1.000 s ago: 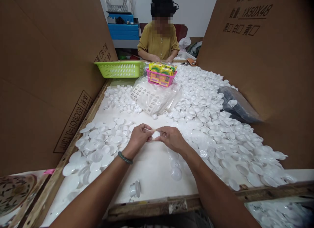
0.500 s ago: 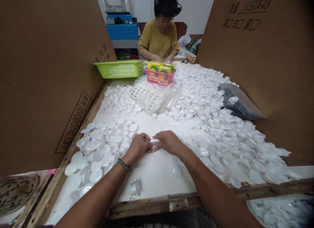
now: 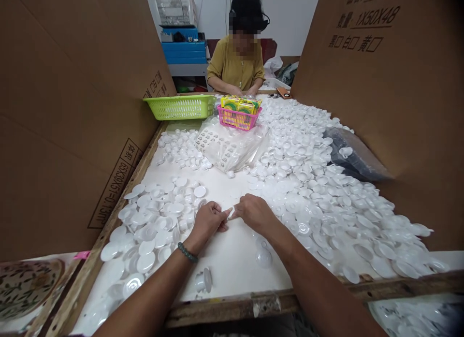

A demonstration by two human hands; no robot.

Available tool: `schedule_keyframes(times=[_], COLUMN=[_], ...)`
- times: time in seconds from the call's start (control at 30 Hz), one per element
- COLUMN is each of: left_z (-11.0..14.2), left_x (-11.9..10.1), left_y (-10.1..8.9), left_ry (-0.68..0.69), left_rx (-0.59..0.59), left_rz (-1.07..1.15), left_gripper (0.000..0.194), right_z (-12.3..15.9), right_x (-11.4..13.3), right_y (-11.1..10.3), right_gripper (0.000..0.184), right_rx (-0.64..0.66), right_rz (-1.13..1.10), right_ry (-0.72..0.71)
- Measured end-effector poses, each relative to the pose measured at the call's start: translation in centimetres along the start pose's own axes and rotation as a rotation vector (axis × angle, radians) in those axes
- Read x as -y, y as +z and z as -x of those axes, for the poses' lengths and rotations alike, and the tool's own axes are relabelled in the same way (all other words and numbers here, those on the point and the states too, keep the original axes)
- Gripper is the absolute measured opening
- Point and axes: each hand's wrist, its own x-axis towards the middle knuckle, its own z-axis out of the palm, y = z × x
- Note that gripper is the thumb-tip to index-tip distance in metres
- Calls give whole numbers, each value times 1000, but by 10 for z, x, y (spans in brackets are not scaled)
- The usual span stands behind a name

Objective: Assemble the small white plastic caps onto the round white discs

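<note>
Step in hand, by the look of it: two-handed fingertip work on one small white pc (image 3: 232, 212), held over the worktop (image 3: 226, 259) roughly mid-way btwn the piles. L hand (image 3: 209, 218): grip closed on the pc, thumb and fingers pinching its L side. R hand (image 3: 254, 213): grip looks closed on it too, from the R; thumb mostly hidden, so exact contact there is hard to tell. Pc is nearly all covered; can't tell its shape, or if it's one part or two.

Next move calls for, I'd judge, a steady L hold and a small, controlled R push or turn, w/o squeezing so hard the pc slips. Room's OK: bare worktop runs btwn L pile (image 3: 147, 228) and R pile (image 3: 326, 197). Watch the lone pc (image 3: 204, 280), on its side nr the front edge, and the clear disc (image 3: 264, 257), flat below the R hand; a low wrist could knock either. Bag (image 3: 224, 146) and pink basket (image 3: 237, 119) sit beyond, well apart from both hands.
</note>
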Motion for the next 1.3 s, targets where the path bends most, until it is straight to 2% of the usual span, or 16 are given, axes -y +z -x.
schedule_keyframes(times=[0.17, 0.3, 0.57, 0.7, 0.93, 1.03, 1.1, 1.2, 1.3], left_z=[2, 2, 1, -2, -6, -7, -9, -13, -13], left_x=[-2, -2, -4, -1, -3, -9, -12, -13, -15], left_y=[1, 2, 5, 3, -5, -5, -5, -5, -3], left_ry=[-36, -42, -46, -51, -105, -142, -206, -296, -312], left_rx=[7, 17, 26, 56, 151, 162, 159, 157, 154], left_rz=[45, 3, -84, -41, 87, 49, 6, -36, -60], left_gripper=[40, 37, 38, 39, 49, 49, 46, 43, 42], right_z=[-1, -1, -1, -2, -5, -7, -10, -14, -16], right_x=[2, 5, 21, 22, 9, 7, 5, 0, -3], right_y=[4, 9, 12, 12, 7, 10, 13, 19, 24], right_gripper=[21, 15, 25, 28, 23, 16, 14, 25, 38], right_rx=[-94, -61, 2, 4, -24, -50, -46, -49, -63], right_rz=[228, 238, 280, 299, 189, 144, 36, -164, -293], right_ry=[-102, -125, -94, -67, -30, 5, 48, 139, 196])
